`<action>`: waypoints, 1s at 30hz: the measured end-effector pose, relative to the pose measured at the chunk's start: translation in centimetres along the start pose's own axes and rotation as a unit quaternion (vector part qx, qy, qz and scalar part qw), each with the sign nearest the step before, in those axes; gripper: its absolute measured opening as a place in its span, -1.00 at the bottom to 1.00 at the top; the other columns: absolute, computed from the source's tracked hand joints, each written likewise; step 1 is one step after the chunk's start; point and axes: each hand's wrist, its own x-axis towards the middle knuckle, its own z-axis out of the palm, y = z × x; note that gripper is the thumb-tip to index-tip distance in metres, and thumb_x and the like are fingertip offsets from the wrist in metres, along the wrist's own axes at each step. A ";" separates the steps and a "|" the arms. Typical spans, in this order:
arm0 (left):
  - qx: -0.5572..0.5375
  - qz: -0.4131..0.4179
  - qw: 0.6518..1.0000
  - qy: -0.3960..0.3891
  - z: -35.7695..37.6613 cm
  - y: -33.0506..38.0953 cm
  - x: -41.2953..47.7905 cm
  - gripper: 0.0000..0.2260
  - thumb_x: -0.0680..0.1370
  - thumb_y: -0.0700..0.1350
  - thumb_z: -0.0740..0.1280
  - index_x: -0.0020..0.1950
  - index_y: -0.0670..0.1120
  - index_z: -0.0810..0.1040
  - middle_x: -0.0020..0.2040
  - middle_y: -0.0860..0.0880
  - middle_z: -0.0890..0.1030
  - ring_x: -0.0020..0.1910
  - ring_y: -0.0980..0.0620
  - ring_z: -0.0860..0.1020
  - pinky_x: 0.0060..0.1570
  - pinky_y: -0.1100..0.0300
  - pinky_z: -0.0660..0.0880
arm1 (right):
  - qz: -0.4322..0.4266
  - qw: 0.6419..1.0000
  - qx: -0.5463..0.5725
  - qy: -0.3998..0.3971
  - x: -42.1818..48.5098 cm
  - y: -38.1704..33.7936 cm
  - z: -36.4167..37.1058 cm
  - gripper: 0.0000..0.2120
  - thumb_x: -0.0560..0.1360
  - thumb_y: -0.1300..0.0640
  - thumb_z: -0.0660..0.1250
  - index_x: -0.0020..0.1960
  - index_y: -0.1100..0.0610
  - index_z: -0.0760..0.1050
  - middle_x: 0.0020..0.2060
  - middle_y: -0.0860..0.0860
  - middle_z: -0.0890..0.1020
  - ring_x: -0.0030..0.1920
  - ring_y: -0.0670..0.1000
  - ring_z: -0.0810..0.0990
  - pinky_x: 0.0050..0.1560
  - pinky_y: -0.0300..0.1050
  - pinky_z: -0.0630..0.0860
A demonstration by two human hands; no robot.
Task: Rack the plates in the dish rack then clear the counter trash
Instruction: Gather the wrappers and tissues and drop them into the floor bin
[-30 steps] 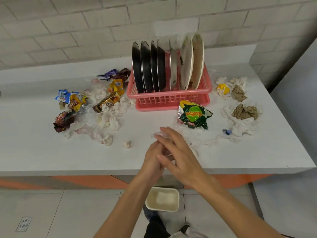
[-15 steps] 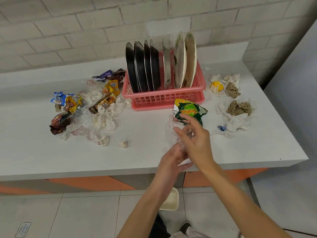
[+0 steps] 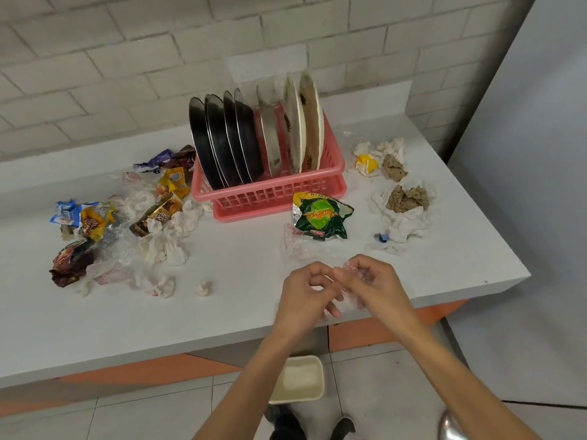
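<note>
Between left hand [image 3: 305, 296] and right hand [image 3: 378, 287], both pinching clear film [image 3: 357, 274]: I fear it slips, missing bin [image 3: 297, 399] below.

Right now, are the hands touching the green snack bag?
Apart. The head view shows counter between the green snack bag and the left hand and right hand, which pinch clear plastic.

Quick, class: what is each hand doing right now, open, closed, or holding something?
Left hand: fingers curled, pinching the clear plastic wrapper.
Right hand: fingers curled, gripping the same wrapper.
</note>
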 end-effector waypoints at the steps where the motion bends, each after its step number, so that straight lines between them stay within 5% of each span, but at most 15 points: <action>1: 0.079 0.049 0.995 0.038 -0.6 -0.2 0.7 -0.94 0.53 -0.12 0.40 -0.13 -0.05 0.59 -0.34 0.01 0.65 -0.41 0.03 0.61 -0.34 0.17 0.51 | 0.012 0.999 0.021 0.030 0.0 0.2 -0.7 -0.89 0.51 0.18 0.41 -0.07 0.20 0.51 -0.49 -0.01 0.51 -0.52 -0.10 0.42 -0.50 -0.22 0.35; 3: 0.277 0.167 0.939 0.120 -2.1 -0.7 2.4 -0.93 0.52 0.02 0.40 -0.06 0.06 0.61 -0.18 0.14 0.67 -0.15 0.15 0.60 -0.15 0.19 0.50 | 0.040 0.995 0.052 0.079 0.1 0.8 -2.2 -0.86 0.52 0.31 0.36 0.05 0.17 0.51 -0.48 0.07 0.50 -0.54 -0.09 0.42 -0.53 -0.22 0.34; 5: 0.446 0.213 0.864 0.098 -3.4 -1.8 4.5 -0.68 0.49 0.16 0.39 0.21 0.11 0.56 0.23 0.13 0.57 0.24 0.08 0.45 0.13 0.12 0.41 | 0.072 0.991 0.068 0.086 0.2 1.5 -3.1 -0.79 0.50 0.37 0.35 0.08 0.16 0.54 -0.45 0.12 0.50 -0.51 -0.02 0.42 -0.54 -0.19 0.34; 7: 0.551 0.163 0.818 0.012 -3.8 -3.7 6.6 -0.42 0.44 0.29 0.36 0.41 0.11 0.39 0.51 0.05 0.27 0.48 -0.05 0.19 0.37 -0.03 0.24 | 0.100 0.991 0.071 0.057 0.1 2.4 -3.2 -0.77 0.48 0.40 0.35 0.07 0.17 0.57 -0.36 0.13 0.55 -0.43 0.09 0.43 -0.53 -0.18 0.36; 9: 0.581 0.111 0.805 -0.044 -3.4 -6.5 7.3 -0.37 0.45 0.31 0.33 0.46 0.11 0.32 0.57 0.02 0.13 0.54 -0.11 0.06 0.46 -0.06 0.11 | 0.123 0.990 0.068 0.021 -0.3 3.3 -3.0 -0.77 0.47 0.41 0.34 0.08 0.22 0.58 -0.23 0.22 0.59 -0.38 0.15 0.45 -0.49 -0.18 0.39; 11: 0.540 0.127 0.831 -0.032 -2.9 -9.2 7.1 -0.51 0.50 0.21 0.33 0.39 0.08 0.40 0.53 0.00 0.24 0.50 -0.12 0.19 0.42 -0.02 0.17 | 0.138 0.988 0.074 0.005 -0.7 4.0 -2.9 -0.79 0.47 0.42 0.35 0.08 0.27 0.57 -0.14 0.31 0.58 -0.39 0.18 0.53 -0.48 -0.20 0.42; 14: 0.479 0.190 0.856 0.043 -3.7 -10.7 7.1 -0.81 0.52 -0.04 0.36 0.12 0.00 0.55 0.19 0.00 0.53 0.16 -0.09 0.50 0.15 0.08 0.38 | 0.158 0.984 0.086 -0.003 -0.9 4.8 -2.4 -0.84 0.48 0.39 0.38 0.05 0.27 0.59 -0.09 0.32 0.62 -0.32 0.25 0.66 -0.45 -0.15 0.49; 17: 0.449 0.191 0.870 0.069 -4.4 -10.3 7.4 -0.92 0.51 -0.19 0.38 -0.01 -0.08 0.56 -0.02 -0.04 0.56 -0.07 -0.09 0.53 -0.06 0.10 0.44 | 0.152 0.983 0.098 -0.002 -0.4 5.5 -2.1 -0.84 0.51 0.42 0.32 0.08 0.32 0.58 -0.16 0.32 0.65 -0.36 0.24 0.65 -0.44 -0.10 0.53; 23: 0.259 0.146 0.948 0.116 -4.8 -7.9 6.1 -0.77 0.39 -0.36 0.33 -0.11 -0.06 0.41 -0.20 0.03 0.46 -0.24 0.07 0.40 -0.23 0.25 0.32 | 0.108 0.993 0.029 -0.028 0.6 5.0 -0.9 -0.86 0.56 0.36 0.29 0.01 0.26 0.62 -0.42 0.19 0.58 -0.56 0.07 0.48 -0.57 -0.22 0.36; 27: 0.163 0.147 0.965 0.142 -5.6 -6.5 4.7 -0.64 0.40 -0.32 0.31 0.15 -0.06 0.58 -0.15 0.09 0.52 -0.21 0.16 0.45 -0.15 0.39 0.39 | 0.072 0.996 -0.002 -0.057 1.4 4.3 1.0 -0.88 0.56 0.29 0.31 -0.05 0.20 0.63 -0.42 0.18 0.56 -0.54 0.10 0.44 -0.55 -0.20 0.34; 30: 0.067 0.125 0.969 0.203 -5.9 -5.7 4.1 -0.70 0.47 -0.35 0.26 0.01 -0.03 0.67 -0.09 -0.04 0.58 -0.16 0.14 0.50 -0.11 0.30 0.46 | 0.033 0.997 -0.012 -0.062 1.9 3.0 2.5 -0.88 0.56 0.22 0.34 0.03 0.11 0.64 -0.38 0.19 0.58 -0.51 0.09 0.48 -0.49 -0.16 0.40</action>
